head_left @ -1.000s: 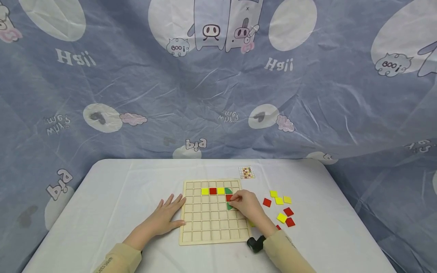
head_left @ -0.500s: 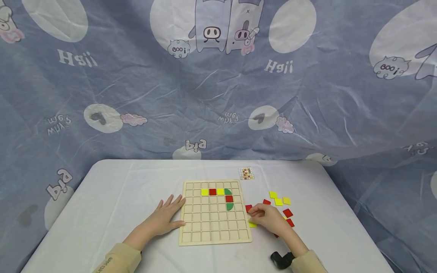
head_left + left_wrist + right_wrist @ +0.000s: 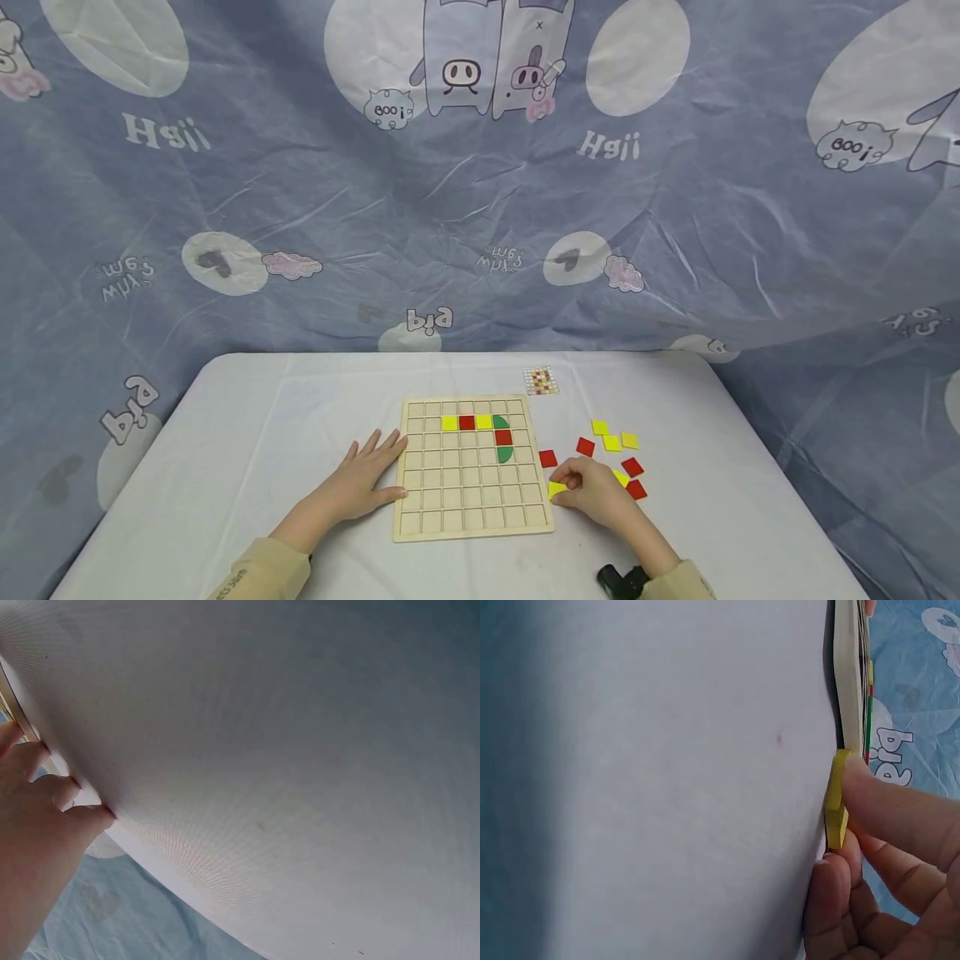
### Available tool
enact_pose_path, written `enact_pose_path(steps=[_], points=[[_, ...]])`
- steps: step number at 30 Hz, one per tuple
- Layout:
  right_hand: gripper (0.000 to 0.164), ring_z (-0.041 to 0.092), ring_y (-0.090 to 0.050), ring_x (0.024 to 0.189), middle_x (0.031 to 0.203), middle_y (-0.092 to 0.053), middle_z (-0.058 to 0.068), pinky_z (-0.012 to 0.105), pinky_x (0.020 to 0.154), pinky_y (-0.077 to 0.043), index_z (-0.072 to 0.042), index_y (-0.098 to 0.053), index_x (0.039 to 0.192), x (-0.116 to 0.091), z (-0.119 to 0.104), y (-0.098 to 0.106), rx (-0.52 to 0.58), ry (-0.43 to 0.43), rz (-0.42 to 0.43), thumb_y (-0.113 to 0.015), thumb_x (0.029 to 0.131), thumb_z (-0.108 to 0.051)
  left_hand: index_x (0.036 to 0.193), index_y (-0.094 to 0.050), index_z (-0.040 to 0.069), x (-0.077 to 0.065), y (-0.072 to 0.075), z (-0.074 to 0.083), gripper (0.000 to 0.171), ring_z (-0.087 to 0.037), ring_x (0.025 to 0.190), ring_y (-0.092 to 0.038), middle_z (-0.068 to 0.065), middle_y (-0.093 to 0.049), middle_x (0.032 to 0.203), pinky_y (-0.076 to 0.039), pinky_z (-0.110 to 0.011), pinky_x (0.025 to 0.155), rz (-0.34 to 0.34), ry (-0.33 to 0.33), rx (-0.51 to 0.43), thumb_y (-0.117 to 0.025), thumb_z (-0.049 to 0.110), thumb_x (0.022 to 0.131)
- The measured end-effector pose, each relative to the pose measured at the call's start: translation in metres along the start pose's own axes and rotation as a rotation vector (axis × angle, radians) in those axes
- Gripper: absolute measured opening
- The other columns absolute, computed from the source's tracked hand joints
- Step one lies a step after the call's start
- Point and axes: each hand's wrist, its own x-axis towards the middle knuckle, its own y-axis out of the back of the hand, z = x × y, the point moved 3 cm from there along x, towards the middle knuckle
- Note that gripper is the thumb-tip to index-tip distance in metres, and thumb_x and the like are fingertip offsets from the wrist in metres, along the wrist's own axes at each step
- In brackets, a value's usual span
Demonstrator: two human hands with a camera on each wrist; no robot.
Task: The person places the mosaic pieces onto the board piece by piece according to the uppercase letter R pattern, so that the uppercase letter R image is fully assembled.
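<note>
Fingers (image 3: 90, 817) of the left hand (image 3: 356, 481): straight, fanned wide, gripping nothing, with tips at the left edge of a wooden grid board (image 3: 452, 500). In the board's second row from the far side, a yellow square (image 3: 449, 423), a red square (image 3: 467, 423), a second yellow square (image 3: 483, 422), a rounded green piece (image 3: 500, 422); under that, another red square (image 3: 503, 437) and another green piece (image 3: 505, 455). Past the far right corner, a pattern card (image 3: 541, 381). Just off the right edge, a loose red tile (image 3: 548, 459) and, nearer, a yellow tile (image 3: 557, 489) — pinched between curled fingers and thumb of the right hand (image 3: 602, 496). Around and beyond, more red tiles (image 3: 585, 447) and yellow tiles (image 3: 630, 441). Step in hand, seemingly: picking up the yellow tile. Called for next — a secure lift, then squaring up over a bare cell.
</note>
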Motion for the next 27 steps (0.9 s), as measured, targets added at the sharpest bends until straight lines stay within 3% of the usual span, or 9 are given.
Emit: enact_pose_path(steps=[11, 15, 21, 27], points=[[0.028, 0.014, -0.051, 0.071, 0.077, -0.058, -0.001, 0.021, 0.06, -0.045, -0.012, -0.068, 0.088, -0.002, -0.002, 0.009, 0.003, -0.025, -0.009, -0.089, 0.069, -0.012, 0.153, -0.035, 0.01, 0.0, -0.002, -0.002, 0.081, -0.042, 0.151, -0.015, -0.013, -0.029, 0.161, -0.009, -0.067, 0.119, -0.004, 0.004, 0.0, -0.068, 0.047, 0.088], [0.025, 0.013, -0.055, 0.07, 0.077, -0.062, -0.001, 0.02, 0.06, -0.047, -0.01, -0.07, 0.09, 0.006, -0.005, 0.012, 0.084, -0.017, 0.039, -0.087, 0.072, -0.01, 0.153, -0.035, 0.01, 0.001, -0.002, -0.002, 0.082, -0.042, 0.151, -0.015, -0.013, -0.029, 0.161, -0.009, -0.067, 0.119, -0.004, 0.008, 0.003, -0.068, 0.048, 0.088], [0.018, 0.015, -0.061, 0.068, 0.078, -0.066, 0.001, 0.026, 0.062, -0.056, -0.008, -0.071, 0.092, 0.022, -0.024, 0.004, 0.251, 0.014, 0.058, -0.082, 0.078, -0.008, 0.152, -0.036, 0.01, 0.0, 0.0, -0.001, 0.081, -0.042, 0.15, -0.016, -0.013, -0.029, 0.161, -0.009, -0.067, 0.118, 0.003, 0.006, 0.005, -0.068, 0.048, 0.088], [0.014, 0.014, -0.062, 0.068, 0.08, -0.067, 0.0, 0.027, 0.062, -0.055, -0.009, -0.073, 0.093, 0.038, -0.05, -0.012, 0.254, 0.082, 0.042, -0.08, 0.08, -0.009, 0.153, -0.036, 0.01, -0.001, 0.0, 0.0, 0.081, -0.042, 0.151, -0.016, -0.013, -0.029, 0.161, -0.009, -0.067, 0.118, 0.006, 0.005, 0.003, -0.068, 0.047, 0.088]])
